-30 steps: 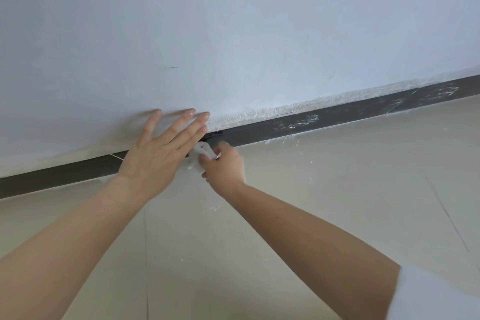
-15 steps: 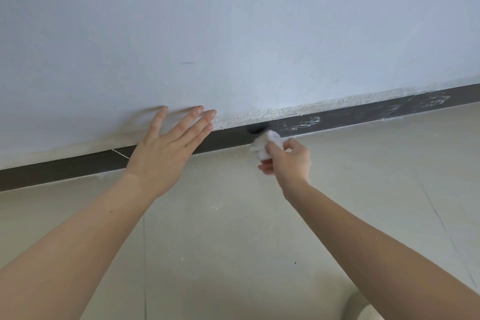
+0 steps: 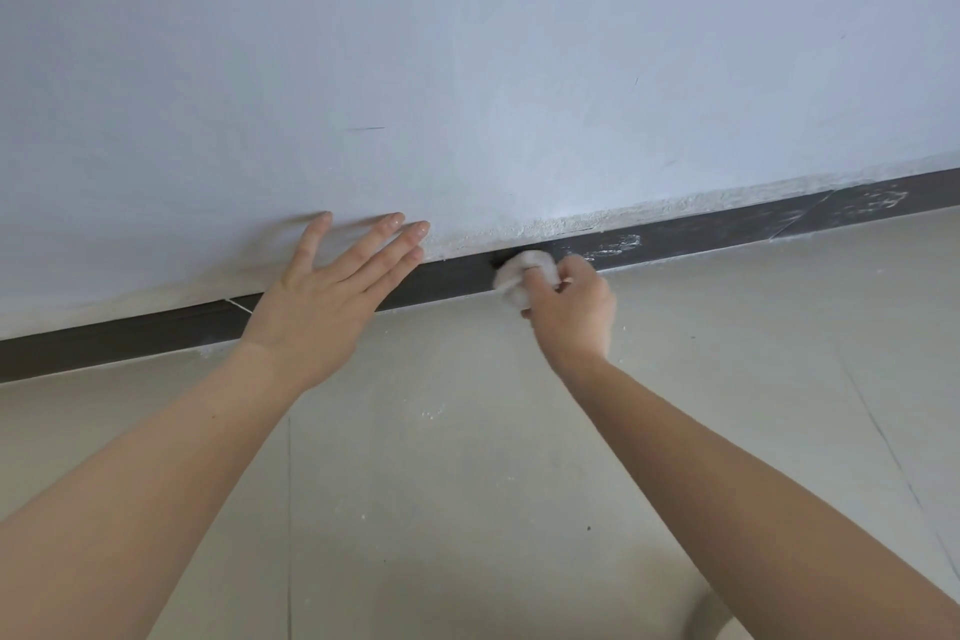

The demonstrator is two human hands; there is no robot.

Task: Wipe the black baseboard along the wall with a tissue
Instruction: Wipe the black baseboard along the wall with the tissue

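Note:
The black baseboard (image 3: pixel 691 234) runs along the foot of the pale wall (image 3: pixel 467 68), slanting from lower left to upper right. My right hand (image 3: pixel 574 314) grips a crumpled white tissue (image 3: pixel 522 276) and presses it against the baseboard near the middle of the view. White dusty smears show on the baseboard just right of the tissue and further right. My left hand (image 3: pixel 332 296) has its fingers spread, fingertips resting flat on the wall just above the baseboard, left of the tissue.
Beige floor tiles (image 3: pixel 467 509) with thin grout lines lie below, dotted with small white crumbs near the wall. Rough, flaking plaster (image 3: pixel 587 222) edges the wall just above the baseboard.
My right hand has slid the tissue rightwards along the baseboard, away from my left hand, over the past second. The left hand has stayed on the wall.

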